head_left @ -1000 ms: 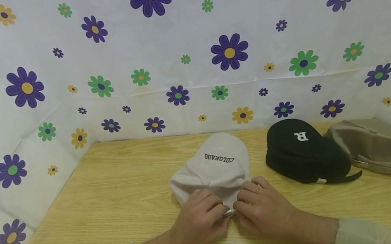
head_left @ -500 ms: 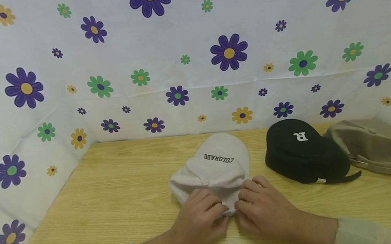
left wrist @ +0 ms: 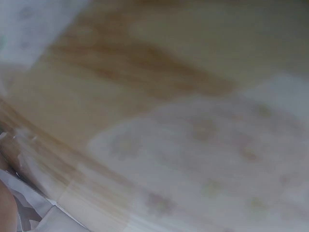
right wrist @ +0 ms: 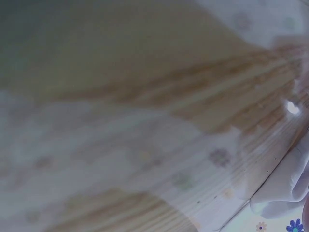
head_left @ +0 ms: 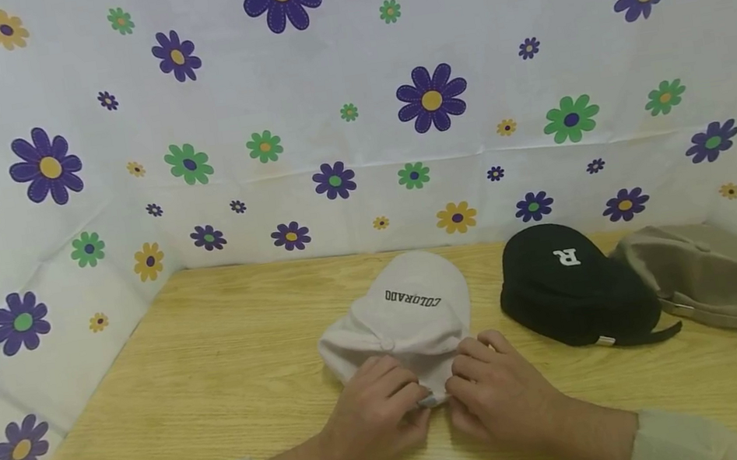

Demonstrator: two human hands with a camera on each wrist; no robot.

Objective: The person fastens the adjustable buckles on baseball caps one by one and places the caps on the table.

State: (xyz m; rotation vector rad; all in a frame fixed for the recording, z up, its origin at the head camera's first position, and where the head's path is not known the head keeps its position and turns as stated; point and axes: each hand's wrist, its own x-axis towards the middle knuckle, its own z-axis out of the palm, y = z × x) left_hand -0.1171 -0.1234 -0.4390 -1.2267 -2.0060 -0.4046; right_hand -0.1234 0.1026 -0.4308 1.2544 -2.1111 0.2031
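An off-white baseball cap (head_left: 418, 278) with dark COLORADO lettering lies in the middle of the table in the head view, its back toward me. My left hand (head_left: 376, 410) pinches the strap at the cap's back, with a small metal buckle (head_left: 428, 401) at its fingertips. From the other side my right hand (head_left: 500, 392) grips the cap's back edge with curled fingers, its thumb underneath hidden. The right wrist view catches a piece of the pale cap (right wrist: 285, 191) at its lower right corner beside a finger. The left wrist view is mostly blurred.
A black cap (head_left: 568, 288) with a white R stands to the right, its strap end sticking out. Behind its right side sits a brown cap (head_left: 714, 276), touching or overlapping it. The wooden table (head_left: 217, 361) backs onto a white flowered cloth (head_left: 344, 53).
My right hand has shifted slightly right, away from the buckle. The buckle has tilted a little at the left fingertips. The caps stay in place.
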